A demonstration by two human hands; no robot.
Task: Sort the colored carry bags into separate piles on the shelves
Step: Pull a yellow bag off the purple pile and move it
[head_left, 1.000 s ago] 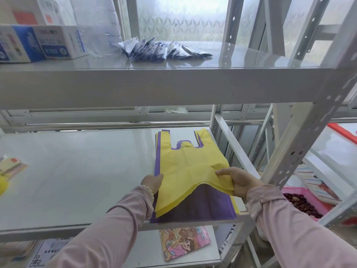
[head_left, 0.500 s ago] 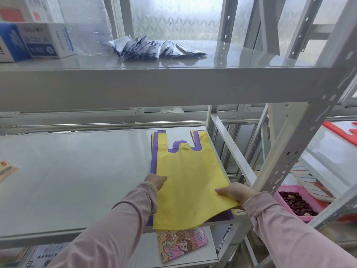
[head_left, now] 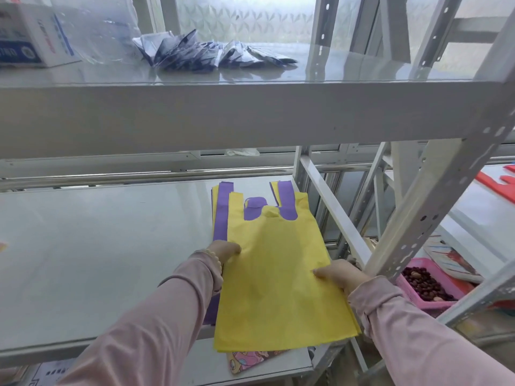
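A stack of yellow carry bags (head_left: 278,274) lies over purple carry bags (head_left: 221,215) at the right end of the middle shelf (head_left: 97,260). The yellow stack's near end hangs past the shelf's front edge. My left hand (head_left: 224,250) grips the yellow stack's left edge, fingers tucked under it. My right hand (head_left: 337,274) pinches the right edge, thumb on top. Purple handles show at the far end and a purple strip along the left side.
The upper shelf (head_left: 250,112) carries dark sachets (head_left: 206,52) and a white-blue box (head_left: 30,43). A cartoon-print bag (head_left: 250,360) lies on the lower shelf. A pink basket of beans (head_left: 426,282) and a red bag (head_left: 498,182) sit to the right, behind the steel uprights.
Both hands have drawn the yellow stack toward me; it went from bunched and lifted to lying flat, now covering the purple bags' near end and overhanging the shelf edge.
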